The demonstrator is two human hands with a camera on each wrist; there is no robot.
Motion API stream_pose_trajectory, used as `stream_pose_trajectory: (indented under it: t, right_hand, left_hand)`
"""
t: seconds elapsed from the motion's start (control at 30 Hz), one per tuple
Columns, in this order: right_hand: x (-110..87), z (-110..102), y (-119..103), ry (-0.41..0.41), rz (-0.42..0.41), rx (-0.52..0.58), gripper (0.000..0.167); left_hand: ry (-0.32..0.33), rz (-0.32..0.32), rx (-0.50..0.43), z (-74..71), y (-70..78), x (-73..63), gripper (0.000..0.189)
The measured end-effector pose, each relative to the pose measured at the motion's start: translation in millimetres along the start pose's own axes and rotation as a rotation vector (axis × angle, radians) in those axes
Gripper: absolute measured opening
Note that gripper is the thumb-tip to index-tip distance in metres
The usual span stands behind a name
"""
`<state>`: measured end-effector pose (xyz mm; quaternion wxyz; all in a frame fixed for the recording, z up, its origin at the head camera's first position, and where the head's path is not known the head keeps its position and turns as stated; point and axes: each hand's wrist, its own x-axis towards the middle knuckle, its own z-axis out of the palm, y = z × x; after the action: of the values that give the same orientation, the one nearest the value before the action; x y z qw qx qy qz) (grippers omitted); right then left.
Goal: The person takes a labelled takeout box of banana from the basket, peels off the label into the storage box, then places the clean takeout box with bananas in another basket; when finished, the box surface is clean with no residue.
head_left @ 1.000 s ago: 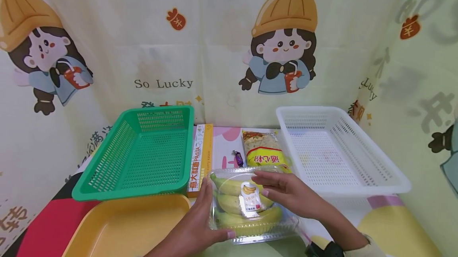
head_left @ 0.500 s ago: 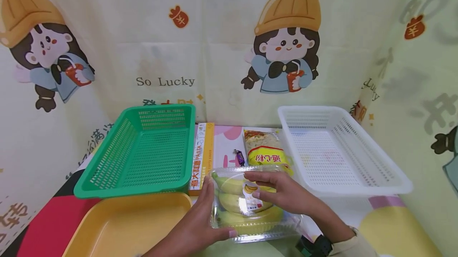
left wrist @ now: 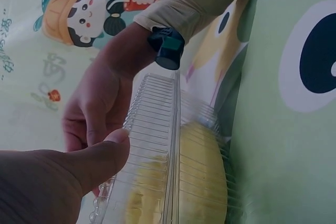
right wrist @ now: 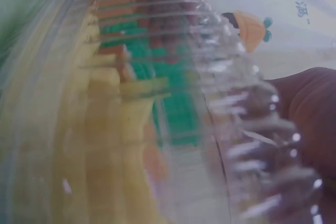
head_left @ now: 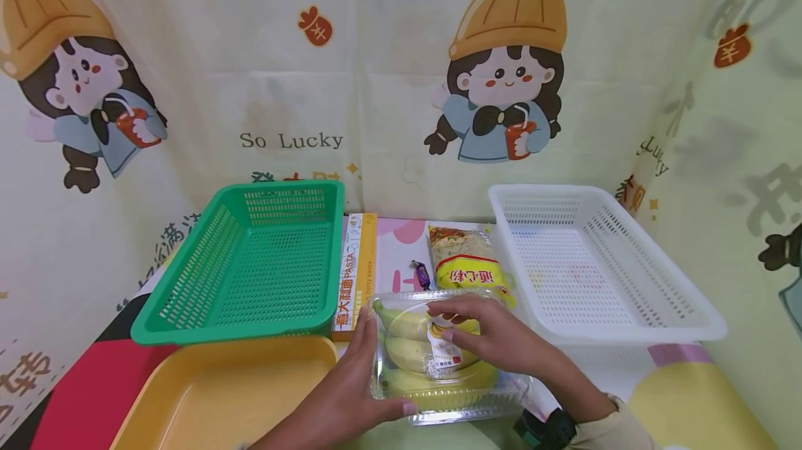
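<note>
A clear plastic clamshell box of bananas [head_left: 432,386] sits at the front middle, with a white banana label on its lid. My left hand [head_left: 347,384] holds the box's left side, thumb along the front edge and fingers along the far left. My right hand [head_left: 495,335] rests on the lid, its loosely bent fingers and thumb over the label. In the left wrist view, the box [left wrist: 173,171] shows from the side with its ribbed rim, and the right hand [left wrist: 100,103] is beyond it. The right wrist view is blurred and filled by the box [right wrist: 131,129].
Left stands a green basket [head_left: 335,248], with a yellow tray [head_left: 232,349] in front of it. A pasta box [head_left: 358,269], a purple-wrapped candy [head_left: 421,274] and a bag of macaroni [head_left: 466,262] lie behind the clamshell. A white basket [head_left: 633,335] stands right.
My right hand has slid slightly left over the lid, and its fingers are now more bent over the label. The left hand keeps its hold on the box.
</note>
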<state>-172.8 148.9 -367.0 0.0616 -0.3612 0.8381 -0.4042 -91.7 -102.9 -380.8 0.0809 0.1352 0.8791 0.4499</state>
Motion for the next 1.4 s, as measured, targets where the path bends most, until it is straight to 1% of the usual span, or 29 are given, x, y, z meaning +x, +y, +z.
stream_pose_trajectory:
  t: [0.17,0.3,0.4,0.57,0.7,0.83,0.9,1.0,1.07,1.17,1.27,1.4]
  right_hand:
    - [1.8,-0.4,-2.1,0.033,0.028,-0.062,0.035]
    - [4.3,0.4,-4.0,0.056,0.068,-0.070,0.031]
    - [6.2,1.5,-4.6,0.068,0.073,-0.085,0.026]
    - [9.8,5.4,-4.1,0.098,0.051,-0.155,0.016]
    - [11.1,10.8,-3.0,0.132,0.037,-0.240,0.008]
    - [11.9,14.6,-3.0,0.178,-0.009,-0.323,0.008]
    - [10.5,14.4,-2.2,0.193,-0.032,-0.295,0.008]
    - [7.4,12.9,-1.3,0.203,-0.035,-0.182,0.008]
    - [4.7,12.3,-0.8,0.195,-0.020,-0.095,0.005]
    - [2.2,11.7,-2.0,0.177,0.013,-0.011,0.004]
    - [0.5,10.9,-3.9,0.159,0.039,0.066,0.008]
    - [-3.2,9.1,-5.2,0.154,0.083,0.140,0.011]
  left_hand:
    - [-0.004,0.012,0.001,-0.5,0.2,1.1,0.128]
    - [-0.007,0.012,0.002,-0.8,0.3,1.4,0.128]
    - [-0.009,0.006,-0.003,-0.3,0.2,1.3,0.128]
    - [-0.014,-0.001,-0.007,0.1,0.6,0.8,0.128]
    - [-0.016,-0.006,-0.009,0.7,0.9,0.7,0.127]
    - [-0.014,-0.005,-0.002,0.1,0.6,0.6,0.128]
    - [-0.012,0.000,-0.001,0.1,0.5,0.6,0.128]
    - [-0.007,0.006,-0.001,-0.2,0.5,0.2,0.128]
    - [-0.004,0.012,-0.001,-0.2,0.9,0.2,0.128]
    - [0.001,0.017,-0.001,-0.3,1.6,0.1,0.128]
    - [0.005,0.016,-0.004,-0.5,2.0,0.0,0.128]
    - [0.007,0.014,-0.006,-0.2,2.3,-0.3,0.128]
